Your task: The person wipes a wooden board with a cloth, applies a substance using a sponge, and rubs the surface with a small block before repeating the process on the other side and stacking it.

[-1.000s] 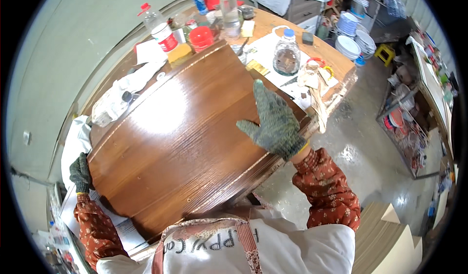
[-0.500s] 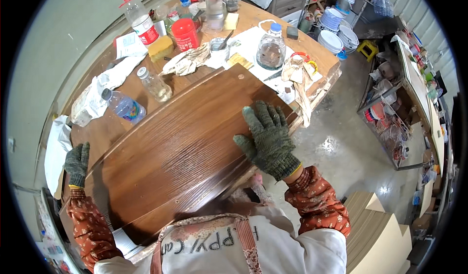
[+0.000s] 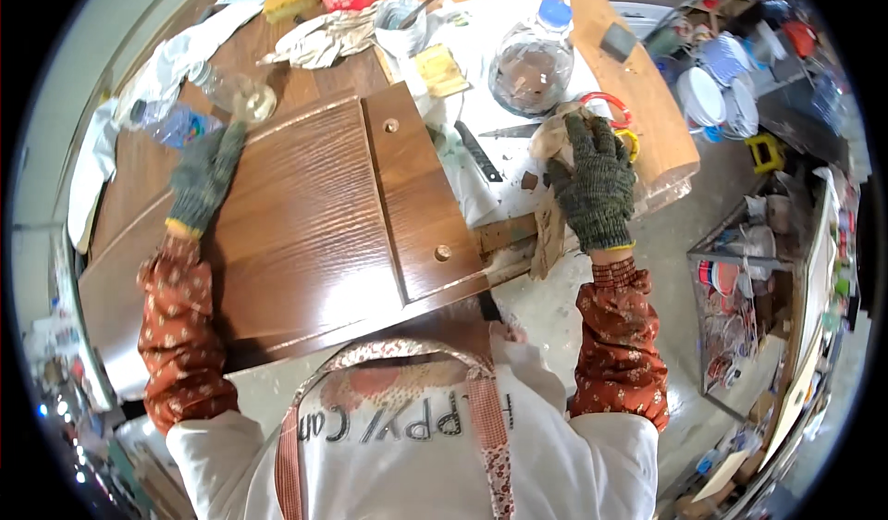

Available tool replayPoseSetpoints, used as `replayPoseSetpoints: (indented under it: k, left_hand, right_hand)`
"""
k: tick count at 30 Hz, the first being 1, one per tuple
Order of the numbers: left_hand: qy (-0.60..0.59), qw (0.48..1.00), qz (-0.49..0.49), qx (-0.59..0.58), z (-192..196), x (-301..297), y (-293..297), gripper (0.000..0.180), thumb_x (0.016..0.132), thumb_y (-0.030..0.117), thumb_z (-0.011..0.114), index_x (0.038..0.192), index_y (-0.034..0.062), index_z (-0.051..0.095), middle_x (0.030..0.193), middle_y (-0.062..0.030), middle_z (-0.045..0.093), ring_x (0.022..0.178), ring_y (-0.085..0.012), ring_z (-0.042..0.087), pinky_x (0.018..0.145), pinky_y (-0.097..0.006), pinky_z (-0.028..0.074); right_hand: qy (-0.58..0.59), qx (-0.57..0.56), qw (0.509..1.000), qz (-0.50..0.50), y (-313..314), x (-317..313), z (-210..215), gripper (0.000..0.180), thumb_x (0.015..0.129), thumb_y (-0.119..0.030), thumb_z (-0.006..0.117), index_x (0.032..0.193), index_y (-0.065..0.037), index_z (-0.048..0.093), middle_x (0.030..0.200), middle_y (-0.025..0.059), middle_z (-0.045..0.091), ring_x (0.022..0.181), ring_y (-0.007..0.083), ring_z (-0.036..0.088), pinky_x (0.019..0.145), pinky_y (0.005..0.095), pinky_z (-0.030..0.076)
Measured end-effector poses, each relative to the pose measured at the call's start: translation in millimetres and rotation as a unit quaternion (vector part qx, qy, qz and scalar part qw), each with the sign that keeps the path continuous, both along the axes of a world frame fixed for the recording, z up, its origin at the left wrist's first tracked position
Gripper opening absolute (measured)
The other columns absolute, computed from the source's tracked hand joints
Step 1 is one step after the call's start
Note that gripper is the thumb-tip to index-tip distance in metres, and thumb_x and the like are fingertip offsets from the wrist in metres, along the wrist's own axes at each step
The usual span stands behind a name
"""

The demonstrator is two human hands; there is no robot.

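Note:
A brown wood-grain panel (image 3: pixel 305 215), like a cabinet door, lies at a slant on the table. Two round recesses and a narrow ridge show near its right end. My left hand (image 3: pixel 205 179), in a dark green knitted glove, rests at the panel's far edge with fingers stretched out, close to two bottles. Off the panel's right end, my gloved right hand (image 3: pixel 594 187) is over a beige rag (image 3: pixel 552 138), its fingers bent down onto the cloth. Part of the rag hangs over the table edge; my fingertips are partly lost against it.
Beyond the right hand stands a big clear jug (image 3: pixel 532 67) with a blue cap. A black-handled knife (image 3: pixel 479 153) and red-handled scissors (image 3: pixel 606 105) lie nearby. Further back are a cup (image 3: pixel 400 25), a yellow sponge (image 3: pixel 440 69) and a crumpled cloth (image 3: pixel 324 39). Shelving (image 3: pixel 749 270) stands right.
The panel now shows a face with two recesses and a ridge. My right hand has left the panel for the rag; my left hand has moved right along the far edge. The view has shifted.

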State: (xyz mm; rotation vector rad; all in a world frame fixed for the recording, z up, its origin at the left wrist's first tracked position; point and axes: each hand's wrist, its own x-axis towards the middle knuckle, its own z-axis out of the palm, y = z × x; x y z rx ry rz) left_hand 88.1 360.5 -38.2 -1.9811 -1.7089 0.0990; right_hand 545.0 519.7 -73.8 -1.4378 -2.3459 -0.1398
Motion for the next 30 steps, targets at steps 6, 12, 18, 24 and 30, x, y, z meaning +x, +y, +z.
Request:
replayPoseSetpoints:
  k: [6, 12, 18, 24, 30]
  left_hand:
    - [-0.025, 0.989, 0.123, -0.081, 8.7, 47.2, 36.1, 0.048, 0.085, 0.007, 0.048, 0.132, 0.0159, 0.046, 0.109, -0.0106, 0.058, 0.093, -0.0282, 0.057, 0.076, -0.038, 0.047]
    - [-0.240, 0.941, 0.235, -0.044, 18.5, 65.2, 42.4, 0.036, 0.091, 0.040, 0.043, 0.109, 0.0142, 0.062, 0.093, -0.0143, 0.064, 0.084, -0.0316, 0.061, 0.071, -0.043, 0.046]
    - [-0.288, 0.927, 0.238, -0.024, 23.1, 69.2, 44.2, 0.045, 0.090, 0.048, 0.041, 0.101, 0.0117, 0.065, 0.086, -0.0164, 0.065, 0.081, -0.0321, 0.061, 0.072, -0.043, 0.045]
    - [-0.119, 0.983, 0.137, -0.019, 5.5, 66.1, 47.4, 0.035, 0.090, 0.021, 0.046, 0.124, 0.0255, 0.050, 0.101, -0.0073, 0.061, 0.088, -0.0278, 0.059, 0.069, -0.039, 0.049]
    - [-0.140, 0.965, 0.195, -0.107, 28.5, 71.9, 40.1, 0.038, 0.089, 0.021, 0.046, 0.126, 0.0245, 0.049, 0.102, -0.0065, 0.061, 0.089, -0.0272, 0.060, 0.068, -0.040, 0.050]
  right_hand:
    - [0.226, -0.034, 0.966, 0.124, 29.9, 41.2, 0.5, 0.024, 0.073, -0.001, 0.060, 0.096, -0.006, 0.064, 0.098, 0.0134, 0.064, 0.092, 0.0303, 0.060, 0.084, 0.0391, 0.047]
    - [0.039, 0.110, 0.983, 0.144, 51.0, 23.6, 35.2, 0.026, 0.077, -0.005, 0.058, 0.103, -0.007, 0.063, 0.105, 0.0120, 0.062, 0.098, 0.0278, 0.058, 0.087, 0.0401, 0.045]
    - [-0.121, -0.030, 0.965, 0.229, 8.2, -45.3, -3.1, 0.026, 0.080, -0.012, 0.051, 0.105, -0.007, 0.057, 0.090, 0.0094, 0.059, 0.083, 0.0241, 0.056, 0.076, 0.0399, 0.045]
    - [-0.189, -0.114, 0.956, 0.193, 4.1, -72.2, -25.9, 0.015, 0.079, -0.017, 0.053, 0.087, -0.006, 0.060, 0.078, 0.0142, 0.059, 0.074, 0.0297, 0.058, 0.067, 0.0398, 0.047]
    - [-0.112, -0.199, 0.963, 0.140, 4.1, -85.9, -23.3, 0.021, 0.080, -0.018, 0.053, 0.093, -0.004, 0.061, 0.089, 0.0192, 0.064, 0.086, 0.0337, 0.063, 0.076, 0.0461, 0.049]
